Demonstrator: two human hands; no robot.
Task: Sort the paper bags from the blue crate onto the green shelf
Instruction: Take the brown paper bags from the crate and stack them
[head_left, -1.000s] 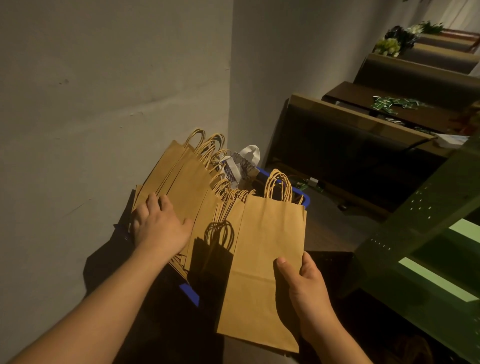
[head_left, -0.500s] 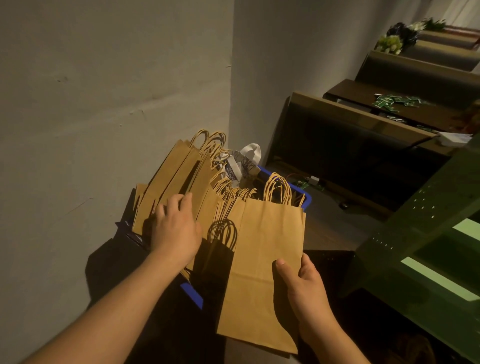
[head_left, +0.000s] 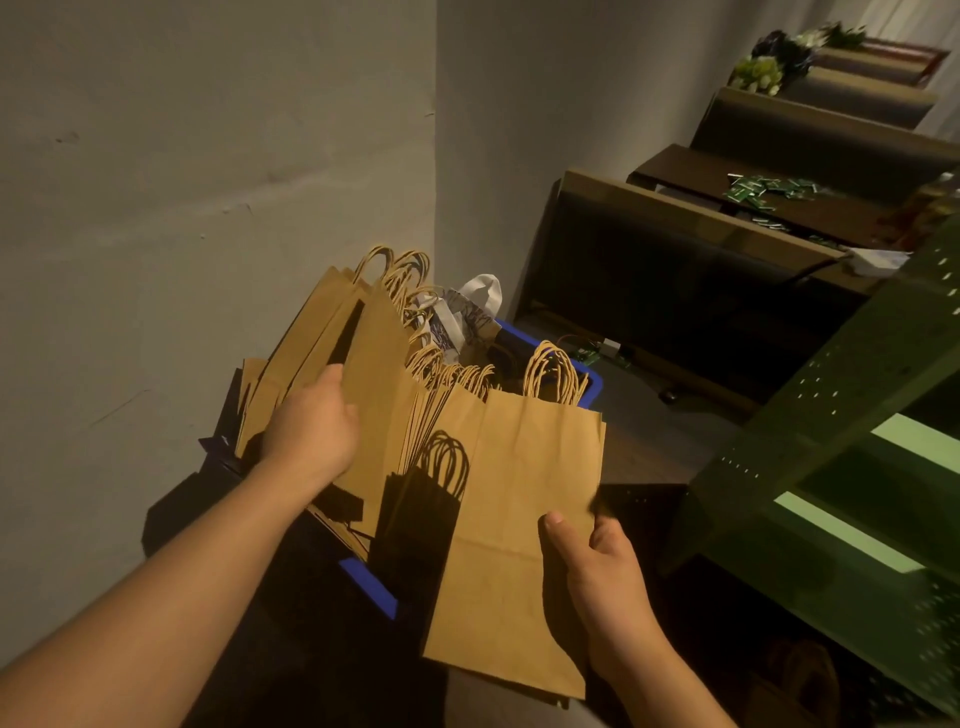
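Several flat brown paper bags with twisted handles stand leaning in the blue crate (head_left: 370, 586) against the wall. My left hand (head_left: 310, 431) reaches into the stack, fingers tucked behind one brown bag (head_left: 374, 364) and parting it from the ones behind. My right hand (head_left: 597, 561) grips the right edge of a separate brown paper bag (head_left: 511, 525), held flat in front of the crate. The green shelf (head_left: 852, 457) stands at the right.
A white patterned bag (head_left: 467, 312) sits at the back of the crate. Grey walls form a corner at left and behind. Dark wooden benches (head_left: 675, 270) run along the back right, with green packets (head_left: 758, 187) and plants (head_left: 769, 67) on them.
My left hand has moved right across the stack and slid its fingers behind a bag, tilting it forward. My right hand still holds the separate bag, shifted slightly.
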